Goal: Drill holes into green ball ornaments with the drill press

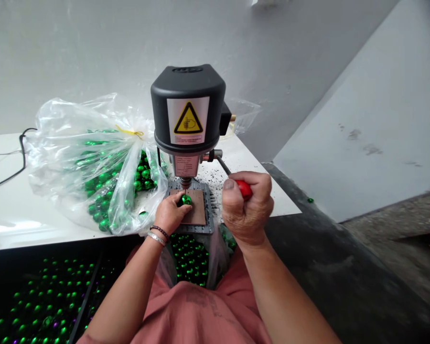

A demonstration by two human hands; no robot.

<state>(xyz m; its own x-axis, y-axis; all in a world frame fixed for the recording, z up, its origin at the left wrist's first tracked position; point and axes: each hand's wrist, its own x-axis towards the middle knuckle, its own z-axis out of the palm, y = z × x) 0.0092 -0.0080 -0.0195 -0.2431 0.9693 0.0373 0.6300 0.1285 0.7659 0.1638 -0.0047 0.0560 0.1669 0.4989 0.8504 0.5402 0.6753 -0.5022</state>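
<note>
A black bench drill press [188,105] with a yellow warning sticker stands on the white table. My left hand [170,212] pinches a shiny green ball [187,200] on a brown board [197,210], which lies on the grey drill base [209,224]. Right above the ball is the thin drill bit; I cannot tell whether its tip is inside the ball. My right hand [248,208] is wrapped round the red knob [244,189] of the drill press lever, to the right of the machine.
An open clear plastic bag [71,119] of green balls sits left of the drill. Below the table edge are more green balls [189,260] in a bag and others [46,296] at lower left. Dark shavings litter the white table [272,196]. One ball [310,200] lies on the floor.
</note>
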